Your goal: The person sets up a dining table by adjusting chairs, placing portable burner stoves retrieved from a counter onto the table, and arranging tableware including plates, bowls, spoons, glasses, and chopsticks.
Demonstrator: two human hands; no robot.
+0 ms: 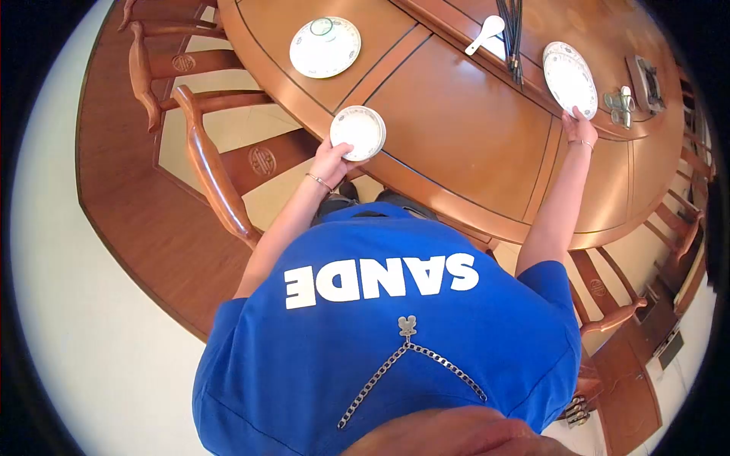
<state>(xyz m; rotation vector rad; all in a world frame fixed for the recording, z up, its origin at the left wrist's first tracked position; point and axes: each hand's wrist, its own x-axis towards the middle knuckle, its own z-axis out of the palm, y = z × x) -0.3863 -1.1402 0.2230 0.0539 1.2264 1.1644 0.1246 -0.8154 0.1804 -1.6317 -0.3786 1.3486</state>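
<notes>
My left hand grips a small stack of white saucers with a patterned rim, its thumb lying over their edge near the table's front. At the right, my outstretched right hand holds the near edge of a white patterned plate, which seems to have another plate stacked with it. Some of that hand's fingers are hidden by the plate. Farther left on the table lies a large white plate, with a clear round glass item at its far edge.
The round wooden table has a raised middle part. On it are a white spoon, dark chopsticks, clear glasses and a dark tray-like object. Wooden chairs stand around, one close by my left arm.
</notes>
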